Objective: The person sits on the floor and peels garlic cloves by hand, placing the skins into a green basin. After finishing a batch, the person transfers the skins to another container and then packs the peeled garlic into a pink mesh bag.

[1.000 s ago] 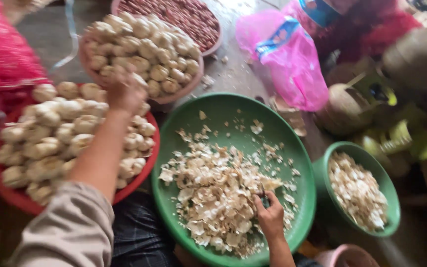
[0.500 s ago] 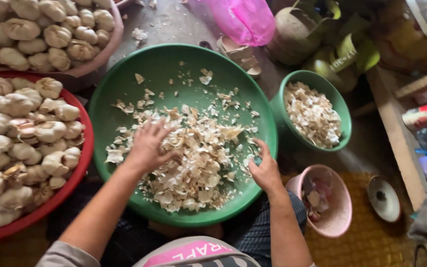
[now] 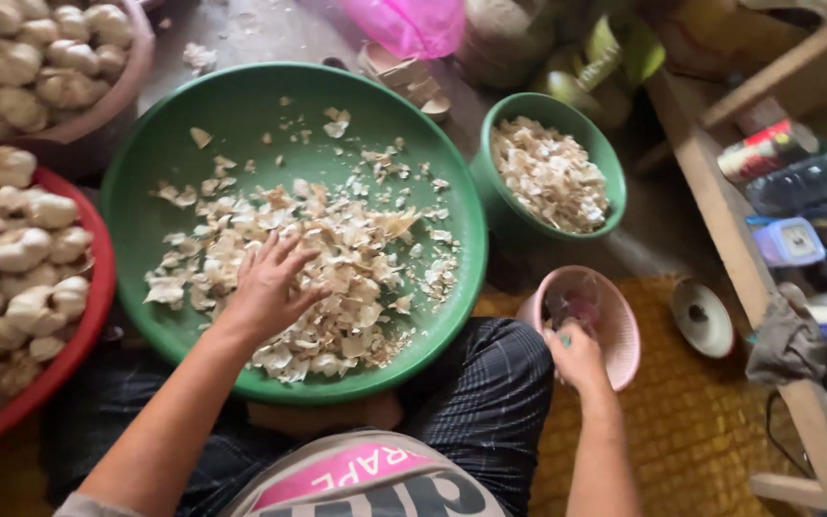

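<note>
My left hand (image 3: 270,285) lies palm down, fingers spread, on a heap of dry garlic skins (image 3: 337,258) in a big green basin (image 3: 193,124) that rests against my lap. My right hand (image 3: 576,356) reaches into a small pink bowl (image 3: 624,335) on the floor to the right; its fingers are curled at the rim and I cannot see anything in them. A smaller green bowl (image 3: 504,206) filled with more skins stands just past the pink bowl.
A red basin (image 3: 88,325) of whole garlic bulbs sits at my left, a pink basin (image 3: 117,105) of bulbs behind it. A pink plastic bag (image 3: 413,21) lies at the top. A wooden shelf (image 3: 720,211) with bottles and small items runs along the right.
My right hand has left the big green basin and moved right to the pink bowl. My left hand stays on the skins, shifted slightly toward me.
</note>
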`<state>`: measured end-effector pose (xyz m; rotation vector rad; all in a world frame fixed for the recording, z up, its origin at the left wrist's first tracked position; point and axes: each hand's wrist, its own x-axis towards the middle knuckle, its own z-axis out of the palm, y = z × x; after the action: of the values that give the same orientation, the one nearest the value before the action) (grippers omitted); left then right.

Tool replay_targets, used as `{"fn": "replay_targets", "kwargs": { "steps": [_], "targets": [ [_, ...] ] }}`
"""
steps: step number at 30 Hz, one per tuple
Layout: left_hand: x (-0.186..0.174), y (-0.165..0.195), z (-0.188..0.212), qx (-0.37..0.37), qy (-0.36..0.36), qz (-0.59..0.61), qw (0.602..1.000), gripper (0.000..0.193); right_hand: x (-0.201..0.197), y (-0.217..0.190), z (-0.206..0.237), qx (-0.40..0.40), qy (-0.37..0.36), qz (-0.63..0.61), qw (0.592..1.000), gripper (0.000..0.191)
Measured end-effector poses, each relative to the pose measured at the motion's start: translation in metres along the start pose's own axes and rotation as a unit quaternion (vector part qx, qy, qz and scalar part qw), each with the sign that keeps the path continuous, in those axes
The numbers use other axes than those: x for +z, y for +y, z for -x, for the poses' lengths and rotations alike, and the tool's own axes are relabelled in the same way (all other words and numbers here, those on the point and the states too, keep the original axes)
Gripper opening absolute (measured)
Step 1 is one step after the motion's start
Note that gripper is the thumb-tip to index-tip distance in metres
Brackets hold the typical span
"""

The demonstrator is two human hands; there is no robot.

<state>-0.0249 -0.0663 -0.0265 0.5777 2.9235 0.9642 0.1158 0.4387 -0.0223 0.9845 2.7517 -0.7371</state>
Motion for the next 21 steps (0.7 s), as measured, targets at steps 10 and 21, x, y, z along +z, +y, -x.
{"fn": "replay_targets", "kwargs": {
  "steps": [10,21],
  "targets": [
    [-0.006,0.036,-0.021,0.062,0.043,0.084,0.994,0.058,0.045,-0.081,-0.001,-0.206,0.09,-0.221,0.949,0.073],
    [-0.024,-0.015,0.014,0.022,0.141,0.112,0.983,0.047,0.102,-0.142,-0.039,-0.018,-0.163,-0.572,0.804,0.043]
  ]
}}
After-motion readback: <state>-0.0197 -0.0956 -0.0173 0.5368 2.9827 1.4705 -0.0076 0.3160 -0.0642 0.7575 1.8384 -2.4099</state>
